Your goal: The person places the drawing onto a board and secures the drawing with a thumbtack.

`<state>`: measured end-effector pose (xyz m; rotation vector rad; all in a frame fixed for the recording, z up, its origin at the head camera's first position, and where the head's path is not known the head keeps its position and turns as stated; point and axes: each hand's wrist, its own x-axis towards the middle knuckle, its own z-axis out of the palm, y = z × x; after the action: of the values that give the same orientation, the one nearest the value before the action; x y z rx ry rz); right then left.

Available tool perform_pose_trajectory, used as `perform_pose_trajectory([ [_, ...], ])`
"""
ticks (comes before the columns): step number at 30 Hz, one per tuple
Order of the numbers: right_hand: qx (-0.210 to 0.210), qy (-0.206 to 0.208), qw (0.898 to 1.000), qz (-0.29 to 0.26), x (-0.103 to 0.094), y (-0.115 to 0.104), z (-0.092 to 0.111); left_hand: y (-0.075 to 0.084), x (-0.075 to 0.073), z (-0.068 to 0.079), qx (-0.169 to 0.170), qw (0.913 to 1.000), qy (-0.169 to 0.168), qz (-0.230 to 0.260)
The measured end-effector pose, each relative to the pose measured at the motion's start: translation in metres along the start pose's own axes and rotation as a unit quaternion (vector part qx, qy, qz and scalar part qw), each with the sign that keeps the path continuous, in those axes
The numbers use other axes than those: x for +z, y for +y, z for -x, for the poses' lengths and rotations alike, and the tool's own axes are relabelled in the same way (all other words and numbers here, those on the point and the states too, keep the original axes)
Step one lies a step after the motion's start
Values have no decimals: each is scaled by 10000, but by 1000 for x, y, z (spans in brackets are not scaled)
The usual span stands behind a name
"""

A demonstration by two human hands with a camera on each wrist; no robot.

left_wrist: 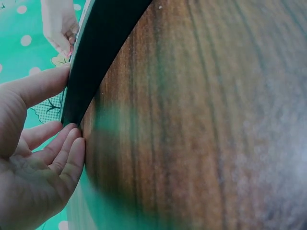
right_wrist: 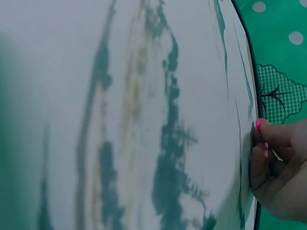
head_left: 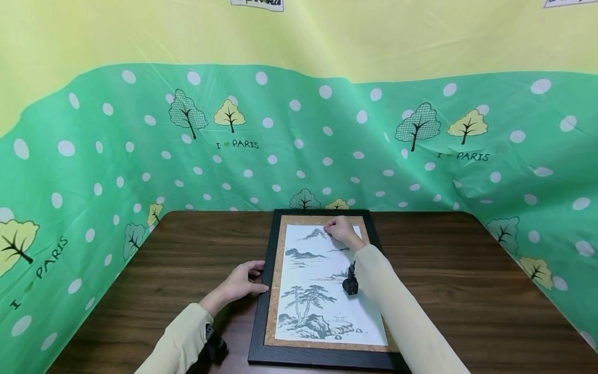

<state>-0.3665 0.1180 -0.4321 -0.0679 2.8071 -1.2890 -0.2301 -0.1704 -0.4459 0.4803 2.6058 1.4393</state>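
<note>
A sheet of white paper [head_left: 301, 270] printed with grey mountains and pine trees lies on a cork board [head_left: 275, 301] with a black frame [head_left: 267, 278]. At the paper's top, my right hand [head_left: 344, 232] pinches a small pink push pin [right_wrist: 259, 123] between thumb and fingertips, close over the printed peak. A second pink spot [right_wrist: 266, 146] shows among those fingers, partly hidden. My left hand [head_left: 238, 283] rests against the frame's left side, its thumb on the border. In the left wrist view, the fairly straight fingers [left_wrist: 72, 155] touch the frame's outer edge.
The board lies on a dark wooden table [head_left: 201, 244], its far end at the table's back edge. Behind hangs a green and yellow cloth [head_left: 299, 130] with white dots and trees. Each wrist wears a small black camera [head_left: 350, 283].
</note>
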Motion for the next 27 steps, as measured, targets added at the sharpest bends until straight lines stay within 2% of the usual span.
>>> perform_pose_trajectory([
  [5,95,4,9997,224,0,-4,0,-1,0,-1,-43,10000,-8,-7],
  [11,199,-13,9997,122,0,-4,-2,-1,1,-1,-90,10000,20,19],
  [19,312,507,9982,20,5,1,-1,-3,1,1,-11,10000,68,3],
  [22,384,688,9969,75,7,0,0,-3,0,2,174,9997,115,-109],
  [26,399,755,9963,118,7,-1,0,-3,1,1,140,9998,93,-128],
  [27,372,720,9967,85,6,-1,0,-3,1,0,32,10000,71,-54],
])
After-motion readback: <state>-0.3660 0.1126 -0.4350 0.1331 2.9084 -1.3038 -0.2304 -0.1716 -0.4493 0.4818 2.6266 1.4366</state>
